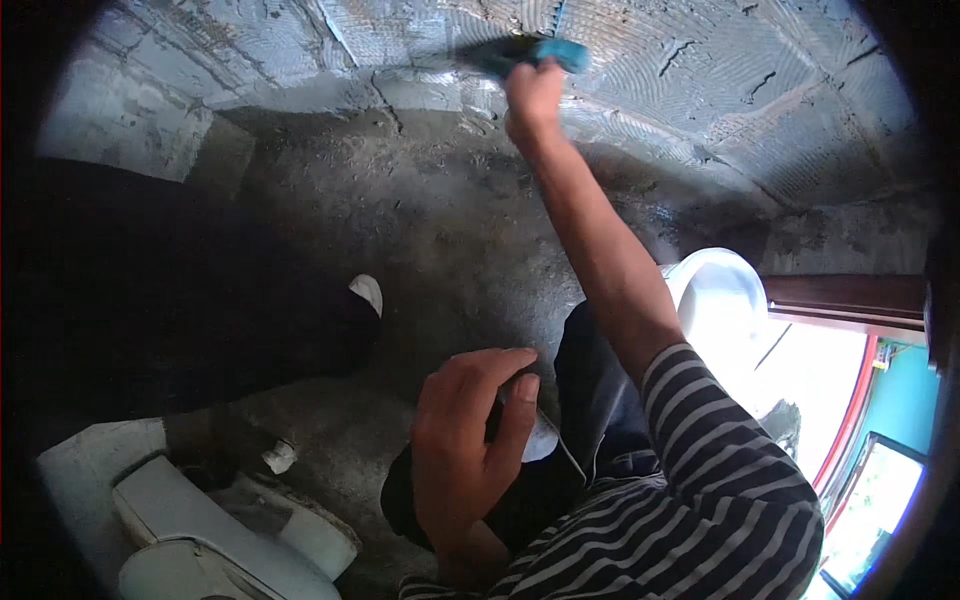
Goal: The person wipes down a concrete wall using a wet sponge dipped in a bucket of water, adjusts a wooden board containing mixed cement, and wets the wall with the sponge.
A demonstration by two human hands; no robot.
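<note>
My right arm reaches forward to the wet, ridged grey wall. At the wall's lower part, my right hand is closed around a teal scrub brush; the brush's far side is dark and blurred. My left hand hovers over my bent left knee, fingers curved and the thumb apart from them. Nothing shows between them. Behind its thumb, a pale surface is partly hidden, and I cannot make out what it is.
A bright white bucket stands right of my forearm, near a sunlit doorway. White toilet-like fixtures lie at lower left, with a small pale scrap nearby. A large dark shape with a white tip covers the left. The concrete floor looks damp.
</note>
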